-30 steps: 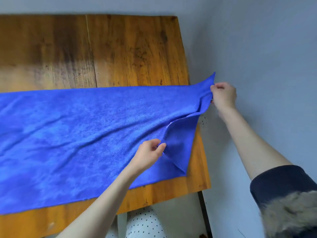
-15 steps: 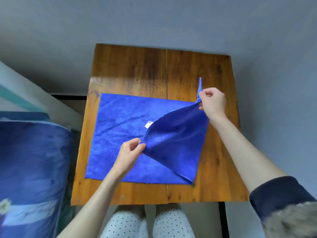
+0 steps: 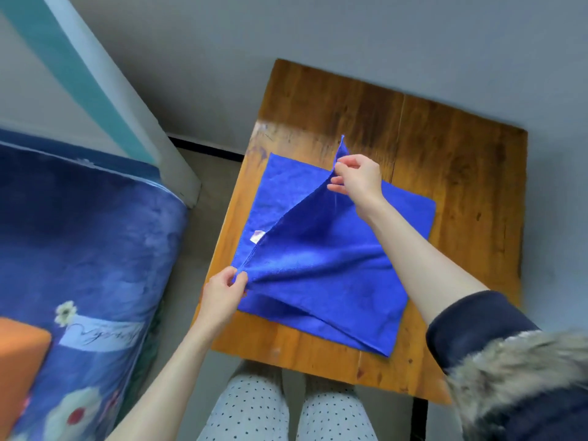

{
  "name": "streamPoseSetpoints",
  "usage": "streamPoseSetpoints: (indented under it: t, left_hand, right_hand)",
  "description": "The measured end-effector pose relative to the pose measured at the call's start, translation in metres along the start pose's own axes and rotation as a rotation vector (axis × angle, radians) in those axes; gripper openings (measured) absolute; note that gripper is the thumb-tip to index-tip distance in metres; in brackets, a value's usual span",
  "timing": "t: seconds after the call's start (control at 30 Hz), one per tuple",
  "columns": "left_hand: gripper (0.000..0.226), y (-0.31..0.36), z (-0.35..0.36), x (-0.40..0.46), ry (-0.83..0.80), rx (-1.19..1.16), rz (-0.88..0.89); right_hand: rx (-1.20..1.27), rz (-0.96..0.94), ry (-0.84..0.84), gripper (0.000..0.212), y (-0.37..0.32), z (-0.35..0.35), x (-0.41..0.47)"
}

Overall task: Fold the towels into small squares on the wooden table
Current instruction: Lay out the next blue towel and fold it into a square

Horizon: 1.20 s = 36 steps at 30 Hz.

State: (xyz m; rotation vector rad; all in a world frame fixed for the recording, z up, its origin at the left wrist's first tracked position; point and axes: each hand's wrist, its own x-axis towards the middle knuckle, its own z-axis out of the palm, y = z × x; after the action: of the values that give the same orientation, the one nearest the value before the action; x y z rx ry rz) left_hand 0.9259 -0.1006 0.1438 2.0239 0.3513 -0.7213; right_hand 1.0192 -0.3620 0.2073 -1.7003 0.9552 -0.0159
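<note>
Blue towel (image 3: 318,265) half-folded on wooden table (image 3: 445,148) (white tag showing); left hand (image 3: 222,296), right hand (image 3: 358,178) pinch lifted corners

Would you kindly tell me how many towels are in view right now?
1. The towel lies on the table, half folded, pinched by both hands. Others may be out of view.

Soft daylight, blurred wide-angle edges

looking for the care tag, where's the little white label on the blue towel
In the head view, the white label sits on the blue towel at its left edge, beside the lifted flap.
</note>
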Motion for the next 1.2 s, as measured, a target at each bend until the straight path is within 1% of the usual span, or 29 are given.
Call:
streamPoseSetpoints:
  t: [0.03, 0.07, 0.13, 0.23, 0.33, 0.47, 0.57, 0.67, 0.77, 0.9, 1.0, 1.1, 1.2]
  left_hand:
    - [0.024, -0.008, 0.001, 0.006, 0.011, 0.086, -0.037]
    - [0.019, -0.012, 0.001, 0.010, 0.006, 0.137, -0.059]
    - [0.016, -0.015, 0.003, 0.017, -0.033, 0.198, -0.076]
    - [0.022, -0.011, 0.009, 0.025, -0.034, 0.280, -0.013]
    - [0.032, -0.009, 0.019, 0.028, -0.021, 0.324, -0.008]
    - [0.042, -0.007, 0.033, 0.025, 0.012, 0.342, -0.031]
    - [0.046, 0.001, 0.044, 0.022, 0.042, 0.446, -0.052]
    - [0.047, 0.016, 0.054, 0.023, 0.059, 0.562, -0.034]
    - [0.047, 0.033, 0.062, 0.033, 0.048, 0.588, 0.010]
    - [0.043, 0.062, 0.078, 0.056, -0.022, 0.679, 0.142]
    - [0.040, 0.088, 0.097, 0.074, -0.076, 0.733, 0.252]
    - [0.037, 0.110, 0.119, 0.086, -0.156, 0.757, 0.372]
    - [0.034, 0.124, 0.139, 0.090, -0.217, 0.710, 0.455]
  right_hand:
    - [-0.022, 0.009, -0.033, 0.022, 0.005, 0.007, 0.003]
    - [-0.098, 0.002, -0.064, 0.026, 0.011, 0.011, 0.005]
    - [-0.371, -0.051, -0.112, 0.034, 0.028, 0.009, 0.009]
    - [-0.731, -0.127, -0.133, 0.044, 0.058, -0.009, 0.016]
    - [-1.011, -0.101, -0.211, 0.055, 0.083, -0.032, 0.019]
    - [-1.194, -0.059, -0.366, 0.068, 0.113, -0.055, 0.018]
    - [-1.335, -0.125, -0.379, 0.073, 0.125, -0.069, 0.013]
    - [-1.325, -0.076, -0.352, 0.071, 0.127, -0.084, 0.008]
    - [-1.268, 0.009, -0.311, 0.068, 0.135, -0.100, -0.003]
    - [-1.233, 0.043, -0.196, 0.059, 0.155, -0.125, -0.021]
    - [-1.161, 0.099, -0.148, 0.047, 0.167, -0.146, -0.031]
    - [-1.123, 0.232, -0.206, 0.037, 0.180, -0.164, -0.042]
    - [-1.061, 0.334, -0.289, 0.030, 0.188, -0.179, -0.048]
